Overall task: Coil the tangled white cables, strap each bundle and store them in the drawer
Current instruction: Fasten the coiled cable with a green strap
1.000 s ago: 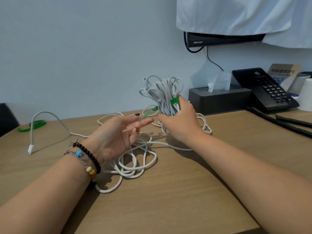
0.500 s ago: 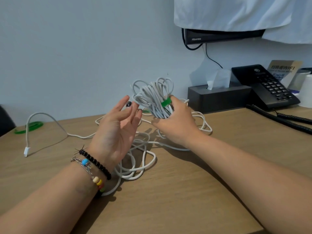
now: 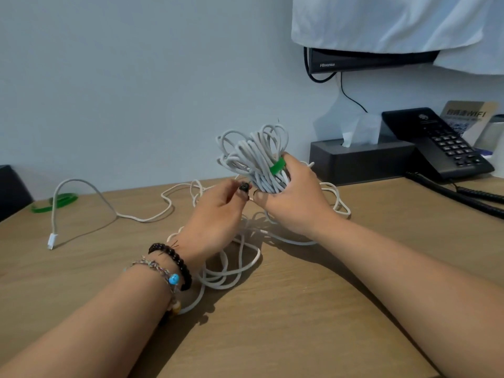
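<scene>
Gripping: right hand (image 3: 291, 203) is curled round the lower part of the coiled white cable bundle (image 3: 253, 156), holding it upright above the desk, thumb beside the green strap (image 3: 277, 166).
Strap: wound round the bundle's waist; a second ago its loose tail stuck out toward the left hand, and now no tail shows, so the wrap looks closed.
Left hand: left hand (image 3: 215, 216) has gone from spread open to fingers drawn together at the bundle's base; whether it pinches the strap end or only touches the cable I cannot tell.
Meaning: this bundle seems all but strapped; storing it comes next.
Remaining: tangled white cable (image 3: 226, 271) lies loose on the wooden desk (image 3: 300, 323) under both hands, its plug end (image 3: 51, 240) off to the left near a spare green strap (image 3: 54, 202).
Drawer: not in view.
</scene>
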A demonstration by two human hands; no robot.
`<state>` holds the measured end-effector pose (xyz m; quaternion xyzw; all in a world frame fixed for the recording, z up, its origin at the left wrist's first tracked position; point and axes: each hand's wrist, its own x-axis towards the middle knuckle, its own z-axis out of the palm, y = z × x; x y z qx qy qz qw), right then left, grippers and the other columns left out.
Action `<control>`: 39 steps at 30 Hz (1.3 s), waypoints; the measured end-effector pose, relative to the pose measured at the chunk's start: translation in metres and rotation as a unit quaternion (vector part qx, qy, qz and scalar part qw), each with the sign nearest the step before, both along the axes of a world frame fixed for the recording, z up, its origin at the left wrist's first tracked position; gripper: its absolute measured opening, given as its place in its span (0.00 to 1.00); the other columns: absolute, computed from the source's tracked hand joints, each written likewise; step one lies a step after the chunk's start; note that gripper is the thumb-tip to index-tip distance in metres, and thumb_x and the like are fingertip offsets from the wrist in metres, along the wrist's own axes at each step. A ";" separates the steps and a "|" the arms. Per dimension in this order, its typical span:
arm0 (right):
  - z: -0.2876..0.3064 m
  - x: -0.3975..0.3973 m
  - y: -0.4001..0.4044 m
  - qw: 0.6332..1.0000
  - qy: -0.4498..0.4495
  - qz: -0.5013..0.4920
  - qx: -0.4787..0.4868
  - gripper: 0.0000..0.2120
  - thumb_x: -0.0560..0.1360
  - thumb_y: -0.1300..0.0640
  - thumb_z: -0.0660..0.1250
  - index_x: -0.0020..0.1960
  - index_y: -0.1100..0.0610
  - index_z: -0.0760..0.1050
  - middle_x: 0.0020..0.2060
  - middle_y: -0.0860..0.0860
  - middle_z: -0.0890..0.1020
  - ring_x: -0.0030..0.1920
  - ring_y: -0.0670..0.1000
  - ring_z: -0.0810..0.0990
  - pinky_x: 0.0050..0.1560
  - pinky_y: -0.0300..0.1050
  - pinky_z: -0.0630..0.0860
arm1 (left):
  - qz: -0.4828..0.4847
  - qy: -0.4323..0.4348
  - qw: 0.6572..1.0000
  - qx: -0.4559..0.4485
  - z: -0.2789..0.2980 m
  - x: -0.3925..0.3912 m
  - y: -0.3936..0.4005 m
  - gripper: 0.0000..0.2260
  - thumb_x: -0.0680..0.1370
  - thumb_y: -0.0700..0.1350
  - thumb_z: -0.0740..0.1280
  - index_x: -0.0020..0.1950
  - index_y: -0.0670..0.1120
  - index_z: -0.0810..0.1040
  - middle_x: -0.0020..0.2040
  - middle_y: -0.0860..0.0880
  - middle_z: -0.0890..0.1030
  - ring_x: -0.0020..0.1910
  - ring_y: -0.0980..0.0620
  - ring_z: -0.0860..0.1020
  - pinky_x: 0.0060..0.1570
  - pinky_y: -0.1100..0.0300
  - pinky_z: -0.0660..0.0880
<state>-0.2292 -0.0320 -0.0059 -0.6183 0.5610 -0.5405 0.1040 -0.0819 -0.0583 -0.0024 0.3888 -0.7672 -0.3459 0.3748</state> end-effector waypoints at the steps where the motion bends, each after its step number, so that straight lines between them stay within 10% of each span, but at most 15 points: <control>1: 0.001 0.000 0.001 1.000 0.011 -0.003 -0.003 0.20 0.68 0.57 0.77 0.56 0.51 0.72 0.43 0.43 0.79 0.44 0.43 0.80 0.44 0.39 0.80 | 0.011 -0.010 1.000 -0.025 0.001 0.000 0.000 0.10 0.83 0.47 0.59 0.58 0.52 0.80 0.55 0.55 0.82 0.56 0.57 0.78 0.56 0.58 0.74; 8: 0.003 0.002 0.004 0.998 0.052 -0.020 -0.042 0.23 0.68 0.52 0.77 0.58 0.51 0.71 0.43 0.41 0.78 0.45 0.43 0.80 0.44 0.39 0.81 | 0.110 -0.090 0.972 -0.186 0.011 0.005 0.001 0.05 0.80 0.50 0.65 0.49 0.52 0.80 0.41 0.62 0.81 0.49 0.56 0.79 0.60 0.43 0.71; 19: 0.000 -0.007 -0.002 0.993 0.085 -0.083 -0.008 0.24 0.68 0.52 0.77 0.58 0.52 0.69 0.44 0.44 0.76 0.40 0.43 0.76 0.35 0.29 0.71 | 0.021 -0.052 0.997 -0.052 0.008 0.003 0.007 0.07 0.80 0.49 0.62 0.44 0.49 0.73 0.29 0.51 0.80 0.23 0.53 0.74 0.29 0.53 0.72; 25: -0.002 -0.009 -0.002 0.986 0.136 -0.098 -0.001 0.23 0.67 0.56 0.76 0.57 0.51 0.68 0.44 0.47 0.79 0.44 0.49 0.79 0.39 0.44 0.80 | -0.066 0.001 0.992 0.107 0.014 0.002 0.014 0.05 0.82 0.41 0.61 0.47 0.43 0.70 0.39 0.44 0.86 0.30 0.51 0.77 0.32 0.60 0.75; 31: -0.001 -0.011 -0.001 0.979 0.171 -0.112 -0.001 0.28 0.68 0.54 0.77 0.62 0.53 0.68 0.50 0.50 0.80 0.48 0.51 0.81 0.45 0.47 0.82 | -0.072 0.030 0.992 0.097 0.013 0.006 0.012 0.07 0.81 0.42 0.63 0.46 0.40 0.75 0.25 0.53 0.69 0.25 0.54 0.63 0.26 0.60 0.60; 39: 0.004 -0.002 0.006 0.958 0.226 -0.174 0.040 0.25 0.71 0.48 0.75 0.59 0.52 0.65 0.44 0.47 0.74 0.43 0.50 0.71 0.30 0.37 0.62 | -0.038 0.094 0.993 0.056 0.006 0.001 0.013 0.09 0.79 0.45 0.66 0.43 0.45 0.83 0.23 0.56 0.65 0.24 0.54 0.59 0.27 0.61 0.56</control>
